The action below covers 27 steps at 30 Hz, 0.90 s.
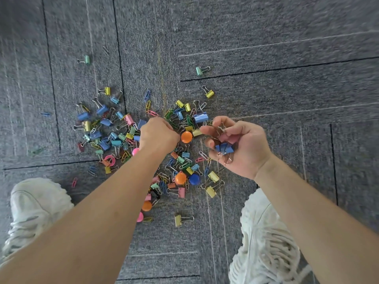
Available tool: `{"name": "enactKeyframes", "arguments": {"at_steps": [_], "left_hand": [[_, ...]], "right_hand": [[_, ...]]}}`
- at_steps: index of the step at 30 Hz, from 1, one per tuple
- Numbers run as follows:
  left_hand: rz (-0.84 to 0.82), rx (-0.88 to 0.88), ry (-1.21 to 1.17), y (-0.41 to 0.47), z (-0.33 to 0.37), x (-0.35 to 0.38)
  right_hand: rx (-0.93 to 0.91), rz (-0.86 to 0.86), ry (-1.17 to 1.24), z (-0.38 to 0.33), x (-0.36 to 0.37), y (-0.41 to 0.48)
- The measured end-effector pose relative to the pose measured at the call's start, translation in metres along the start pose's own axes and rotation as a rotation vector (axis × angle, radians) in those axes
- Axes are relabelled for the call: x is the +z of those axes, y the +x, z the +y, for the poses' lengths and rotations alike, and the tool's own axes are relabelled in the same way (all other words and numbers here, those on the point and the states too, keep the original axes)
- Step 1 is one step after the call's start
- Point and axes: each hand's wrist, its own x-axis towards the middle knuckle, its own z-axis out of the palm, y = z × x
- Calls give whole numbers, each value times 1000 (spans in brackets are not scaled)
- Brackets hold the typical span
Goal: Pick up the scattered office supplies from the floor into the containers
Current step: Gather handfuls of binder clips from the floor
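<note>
Right hand (pixel 242 148), fingers (pixel 213 131) curled, cups blue binder clips (pixel 224 149), handles apparently pointing floorward; left hand (pixel 159 136) fisted just left of orange magnet (pixel 186 137), contents indiscernible.

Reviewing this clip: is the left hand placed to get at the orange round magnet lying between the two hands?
Probably yes. The left hand is down in the pile, right beside the orange magnet, with nothing lying over it. The right hand, already holding blue binder clips, sits on its other side, clear of that path.
</note>
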Motion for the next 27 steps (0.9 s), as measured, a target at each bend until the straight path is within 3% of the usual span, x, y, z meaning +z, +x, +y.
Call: {"name": "enactKeyframes", "arguments": {"at_steps": [5,6,9,11,16,23,27], "left_hand": [[8,46,-46,-9,-4,1],[-3,52,-54,-10,-4,1],[-96,38,-127,-12,-7,1],[-146,8,-199,-13,-12,2],[-170,-70,-323,-17,-23,-1],[-151,-71,-335,-14,-22,-7],[-189,-13,-371,-14,-7,-5]], "right_hand": [[-15,46,-85,0,-5,2],[-19,114,-222,0,-5,4],[-80,372,-939,3,4,13],[-154,457,-1308,10,11,25],[-169,607,-1793,24,27,48],[-76,594,-1749,22,21,42],[-137,492,-1344,16,5,24]]}}
